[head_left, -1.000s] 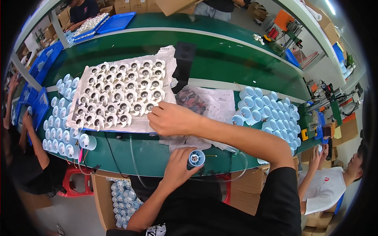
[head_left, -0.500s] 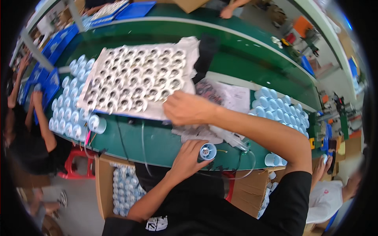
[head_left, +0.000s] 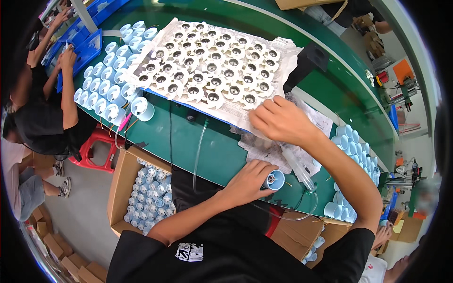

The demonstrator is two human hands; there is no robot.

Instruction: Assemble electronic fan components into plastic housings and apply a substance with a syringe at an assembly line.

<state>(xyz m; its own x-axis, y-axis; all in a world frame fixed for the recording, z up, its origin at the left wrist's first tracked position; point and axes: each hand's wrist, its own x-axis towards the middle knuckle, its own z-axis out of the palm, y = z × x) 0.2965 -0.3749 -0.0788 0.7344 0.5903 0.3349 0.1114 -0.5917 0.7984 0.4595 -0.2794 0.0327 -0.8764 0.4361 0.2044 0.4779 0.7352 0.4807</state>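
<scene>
My left hand (head_left: 250,181) is wrapped around a light blue plastic cup (head_left: 280,178) at the table's near edge; a small metallic part shows inside its open mouth. My right hand (head_left: 281,121) is closed, fingers curled, at the near right corner of a newspaper-covered tray (head_left: 286,52). Whatever its fingers may pinch is hidden. On the paper lie rows of white rounded parts (head_left: 213,97) with dark, metal-rimmed centres, the closest just left of the right fingertips. Between my hands, a clear syringe (head_left: 298,165) with a green fitting and clear tubing rests on crumpled paper.
Light blue cups stand in groups at the left (head_left: 113,94) and right (head_left: 351,141) of the green table (head_left: 222,148). An open carton (head_left: 120,188) of similar pieces sits below the left edge. Another person (head_left: 47,94) works at the left, near blue trays (head_left: 87,54).
The view has turned, so the tray and table now slant down to the right. My left hand still holds the cup; my right hand stays by the tray's near right corner.
</scene>
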